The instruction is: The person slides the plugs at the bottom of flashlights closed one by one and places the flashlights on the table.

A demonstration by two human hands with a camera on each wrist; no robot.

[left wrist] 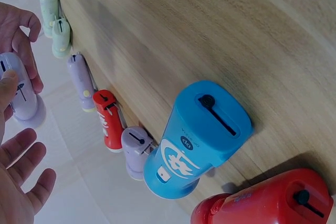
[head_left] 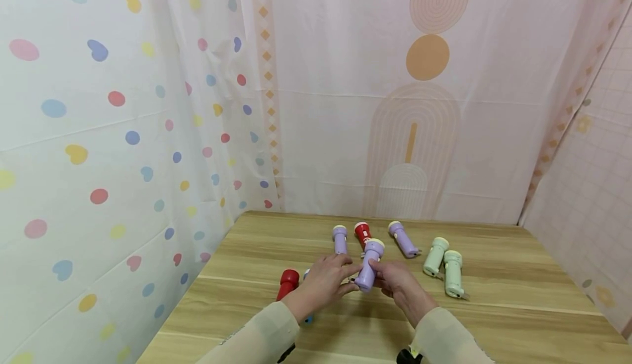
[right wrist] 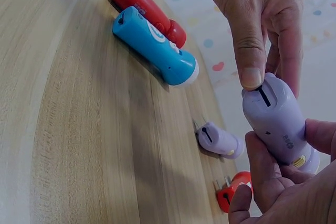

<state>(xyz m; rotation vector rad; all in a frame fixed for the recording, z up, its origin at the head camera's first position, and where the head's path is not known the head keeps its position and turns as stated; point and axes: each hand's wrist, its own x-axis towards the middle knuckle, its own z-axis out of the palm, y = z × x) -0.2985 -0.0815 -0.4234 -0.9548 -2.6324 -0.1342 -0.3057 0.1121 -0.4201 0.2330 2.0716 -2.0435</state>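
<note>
A purple flashlight is held up over the table between both hands, its pale lens end pointing away. My right hand grips its barrel from the right, thumb on one side and fingers on the other. From the left, my left hand pinches the tail end. In the right wrist view its thumb presses at the black slot on the flashlight's end, with fingers behind. The other left fingers spread away from the barrel. Beneath the left hand lies a blue flashlight, mostly hidden in the head view.
Left of the blue one lies a red flashlight. Toward the back are a purple flashlight, another red one and a third purple one. Two green flashlights lie at right, metal prongs showing. Patterned curtains surround the wooden table.
</note>
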